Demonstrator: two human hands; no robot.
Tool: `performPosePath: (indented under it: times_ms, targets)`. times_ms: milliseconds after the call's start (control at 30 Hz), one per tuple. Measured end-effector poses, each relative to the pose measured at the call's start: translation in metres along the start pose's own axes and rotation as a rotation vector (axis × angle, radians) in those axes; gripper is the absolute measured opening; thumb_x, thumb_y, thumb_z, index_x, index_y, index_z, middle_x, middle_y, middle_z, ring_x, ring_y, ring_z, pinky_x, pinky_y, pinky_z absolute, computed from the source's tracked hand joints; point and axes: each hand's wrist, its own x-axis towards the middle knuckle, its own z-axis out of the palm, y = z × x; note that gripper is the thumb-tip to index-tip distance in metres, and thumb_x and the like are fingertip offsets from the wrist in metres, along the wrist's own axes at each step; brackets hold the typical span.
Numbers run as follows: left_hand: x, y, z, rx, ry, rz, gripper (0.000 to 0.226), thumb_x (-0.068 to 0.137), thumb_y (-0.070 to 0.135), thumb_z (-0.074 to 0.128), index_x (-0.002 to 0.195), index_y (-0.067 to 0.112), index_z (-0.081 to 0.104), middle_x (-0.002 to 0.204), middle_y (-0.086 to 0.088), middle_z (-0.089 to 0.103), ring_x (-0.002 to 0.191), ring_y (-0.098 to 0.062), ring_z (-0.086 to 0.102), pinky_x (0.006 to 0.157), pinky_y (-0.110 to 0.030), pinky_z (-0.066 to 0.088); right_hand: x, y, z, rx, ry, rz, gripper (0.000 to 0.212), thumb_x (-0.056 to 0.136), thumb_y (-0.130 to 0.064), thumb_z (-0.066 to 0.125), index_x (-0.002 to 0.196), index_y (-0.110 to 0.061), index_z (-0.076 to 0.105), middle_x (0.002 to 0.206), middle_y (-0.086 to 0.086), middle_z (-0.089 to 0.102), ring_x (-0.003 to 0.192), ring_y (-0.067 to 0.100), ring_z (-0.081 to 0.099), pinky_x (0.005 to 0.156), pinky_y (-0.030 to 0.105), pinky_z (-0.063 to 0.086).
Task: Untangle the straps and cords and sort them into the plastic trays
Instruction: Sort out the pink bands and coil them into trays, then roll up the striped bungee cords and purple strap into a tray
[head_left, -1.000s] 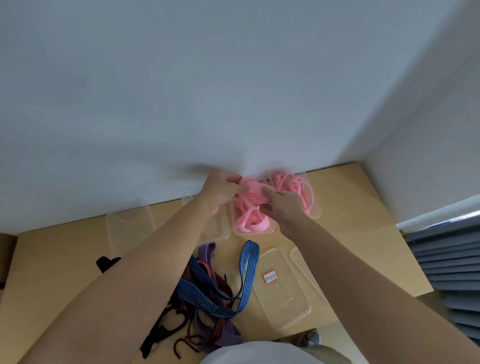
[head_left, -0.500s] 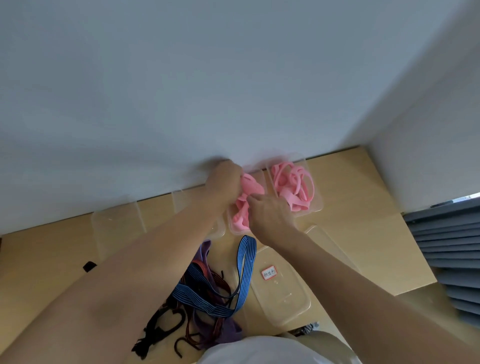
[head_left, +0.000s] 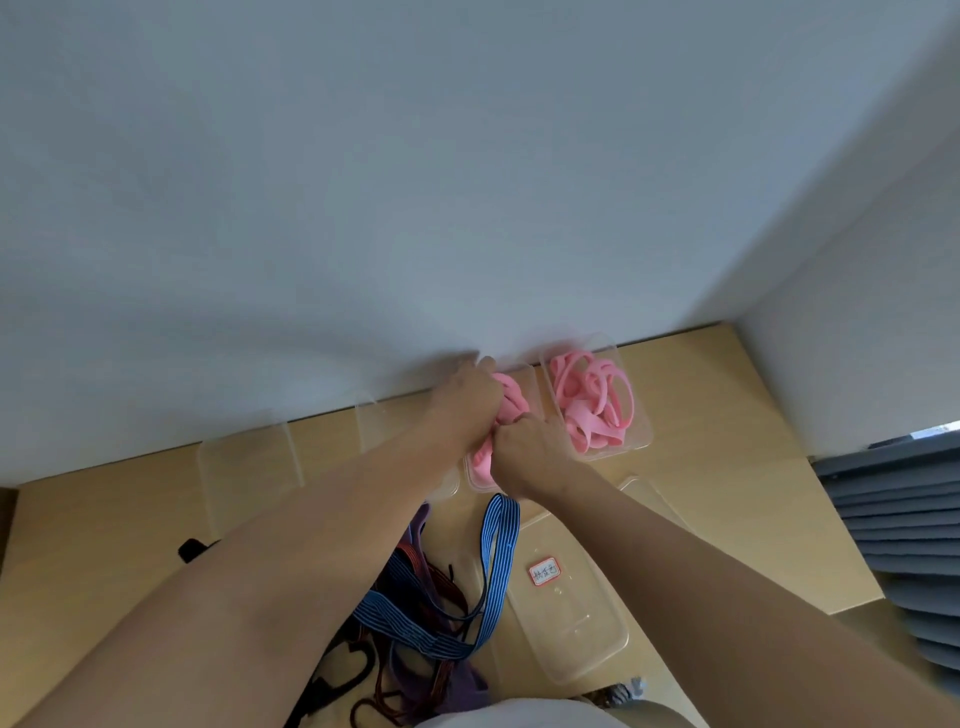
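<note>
Both hands press a pink strap (head_left: 506, 402) into a clear tray (head_left: 530, 376) by the wall: left hand (head_left: 467, 397) clenched on it, right hand (head_left: 524, 449) clenched on it, above the tabletop (head_left: 727, 467)

Bare counter (head_left: 753, 499) lies open at the right of the frame, and another clear stretch sits at lower left. The centre is crowded: a row of clear plastic trays (head_left: 249, 467) lines the wall (head_left: 363, 208), and a tangle of straps (head_left: 441, 613) fills the lower middle beside an empty labelled tray (head_left: 571, 623).
</note>
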Motion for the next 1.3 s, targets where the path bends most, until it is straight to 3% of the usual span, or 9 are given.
performPosePath:
  times_ms: [133, 200, 367, 567, 667, 800, 933, 1167, 1300]
  targets:
    - [-0.016, 0.004, -0.003, 0.153, 0.002, 0.019, 0.036, 0.1, 0.01, 0.045, 0.134, 0.003, 0.054, 0.137, -0.015, 0.049, 0.127, -0.033, 0.05, 0.103, -0.039, 0.04, -0.004, 0.007, -0.005, 0.161, 0.014, 0.022, 0.013, 0.088, -0.006, 0.052, 0.098, -0.012, 0.058, 0.071, -0.005, 0.046, 0.074, 0.023, 0.055, 0.061, 0.031, 0.041]
    - [-0.029, 0.006, -0.006, 0.243, 0.02, 0.004, 0.036, 0.1, 0.018, 0.052, 0.135, 0.009, 0.054, 0.139, -0.009, 0.051, 0.13, -0.028, 0.049, 0.108, -0.037, 0.037, -0.008, 0.012, -0.006, 0.222, 0.092, 0.071, 0.009, 0.087, -0.005, 0.051, 0.092, -0.011, 0.055, 0.07, -0.002, 0.05, 0.066, 0.021, 0.054, 0.056, 0.033, 0.044]
    - [-0.07, -0.002, -0.014, 0.414, 0.112, 0.155, 0.044, 0.096, 0.033, 0.054, 0.138, 0.02, 0.055, 0.14, -0.001, 0.053, 0.131, -0.027, 0.051, 0.107, -0.042, 0.039, -0.024, 0.015, -0.006, 0.11, 0.29, 0.014, 0.021, 0.087, -0.016, 0.052, 0.1, -0.009, 0.068, 0.114, 0.013, 0.06, 0.112, 0.028, 0.051, 0.093, 0.038, 0.047]
    - [-0.152, -0.029, -0.031, 0.374, 0.143, -0.034, 0.037, 0.095, 0.024, 0.046, 0.127, 0.01, 0.056, 0.139, -0.01, 0.053, 0.132, -0.029, 0.045, 0.111, -0.048, 0.036, -0.063, -0.006, -0.011, 0.139, 0.351, -0.112, 0.03, 0.092, -0.017, 0.054, 0.117, -0.007, 0.066, 0.125, 0.01, 0.061, 0.114, 0.028, 0.057, 0.089, 0.038, 0.052]
    - [-0.193, -0.05, -0.022, 0.376, 0.125, -0.155, 0.044, 0.103, 0.026, 0.04, 0.142, 0.008, 0.045, 0.159, -0.015, 0.036, 0.146, -0.034, 0.031, 0.117, -0.054, 0.03, -0.082, -0.016, 0.0, 0.101, 0.349, -0.167, 0.031, 0.094, -0.02, 0.054, 0.121, -0.008, 0.064, 0.125, 0.008, 0.062, 0.114, 0.025, 0.057, 0.088, 0.038, 0.054]
    - [-0.247, -0.062, 0.007, 0.323, 0.108, -0.31, 0.055, 0.107, 0.037, 0.04, 0.155, 0.013, 0.033, 0.165, -0.013, 0.025, 0.153, -0.034, 0.018, 0.123, -0.053, 0.021, -0.109, -0.026, 0.025, 0.107, 0.311, -0.236, 0.032, 0.092, -0.016, 0.053, 0.119, -0.003, 0.064, 0.13, 0.016, 0.058, 0.123, 0.034, 0.053, 0.097, 0.043, 0.048]
    - [-0.297, -0.074, 0.047, 0.21, 0.129, -0.386, 0.056, 0.106, 0.034, 0.045, 0.157, 0.014, 0.032, 0.162, -0.01, 0.031, 0.153, -0.032, 0.02, 0.122, -0.051, 0.022, -0.135, -0.037, 0.053, 0.171, 0.325, -0.323, 0.026, 0.088, -0.013, 0.056, 0.11, -0.002, 0.067, 0.113, 0.015, 0.062, 0.11, 0.035, 0.058, 0.092, 0.04, 0.045]
    - [-0.341, -0.077, 0.093, 0.041, 0.185, -0.472, 0.054, 0.104, 0.027, 0.053, 0.154, 0.013, 0.04, 0.157, -0.009, 0.042, 0.143, -0.026, 0.042, 0.115, -0.037, 0.035, -0.171, -0.057, 0.084, 0.29, 0.415, -0.372, 0.008, 0.08, -0.008, 0.065, 0.086, -0.003, 0.068, 0.08, 0.014, 0.062, 0.074, 0.037, 0.058, 0.063, 0.037, 0.042]
    - [-0.342, -0.078, 0.111, 0.009, 0.194, -0.438, 0.049, 0.102, 0.024, 0.057, 0.15, 0.017, 0.049, 0.151, -0.007, 0.047, 0.136, -0.025, 0.05, 0.112, -0.037, 0.04, -0.184, -0.068, 0.096, 0.388, 0.123, -0.208, 0.014, 0.093, -0.016, 0.048, 0.085, -0.01, 0.059, 0.087, 0.014, 0.062, 0.078, 0.036, 0.056, 0.063, 0.033, 0.038]
